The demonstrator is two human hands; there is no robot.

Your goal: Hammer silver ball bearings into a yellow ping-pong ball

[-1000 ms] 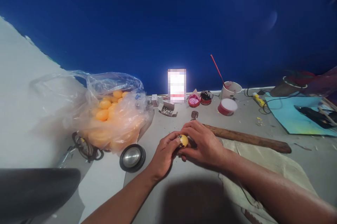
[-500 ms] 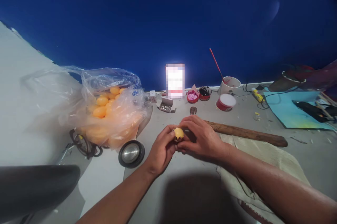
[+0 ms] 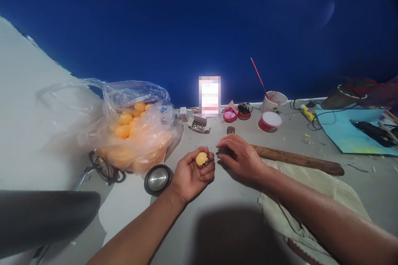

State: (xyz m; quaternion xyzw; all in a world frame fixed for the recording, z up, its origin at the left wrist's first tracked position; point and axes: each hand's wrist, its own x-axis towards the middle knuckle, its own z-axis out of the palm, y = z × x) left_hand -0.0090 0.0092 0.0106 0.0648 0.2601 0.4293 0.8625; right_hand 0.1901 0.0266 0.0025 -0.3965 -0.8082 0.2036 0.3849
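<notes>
A small yellow ball (image 3: 202,159) with a dark, scalloped edge is held in my left hand (image 3: 192,176), fingers curled round it and palm turned up. My right hand (image 3: 241,155) is just to the right, apart from the ball, its fingers bent and spread with nothing seen between them. Beyond the right hand lies a brown wooden handle (image 3: 298,160), its near-left part hidden behind that hand; a dark metal end (image 3: 230,130) shows past the knuckles. An open small box of shiny metal bits (image 3: 199,125) sits behind the left hand.
At the left, a clear plastic bag (image 3: 139,132) holds several orange balls, with a round metal lid (image 3: 158,179) in front. Red tubs (image 3: 270,122), a white cup (image 3: 275,101) with a red stick and a bright screen (image 3: 209,97) line the wall. Cloth (image 3: 314,198) lies under my right forearm.
My hands have moved apart. My right hand has let go of the yellow ball, which stays in my left hand, turned a little. The view has shifted slightly.
</notes>
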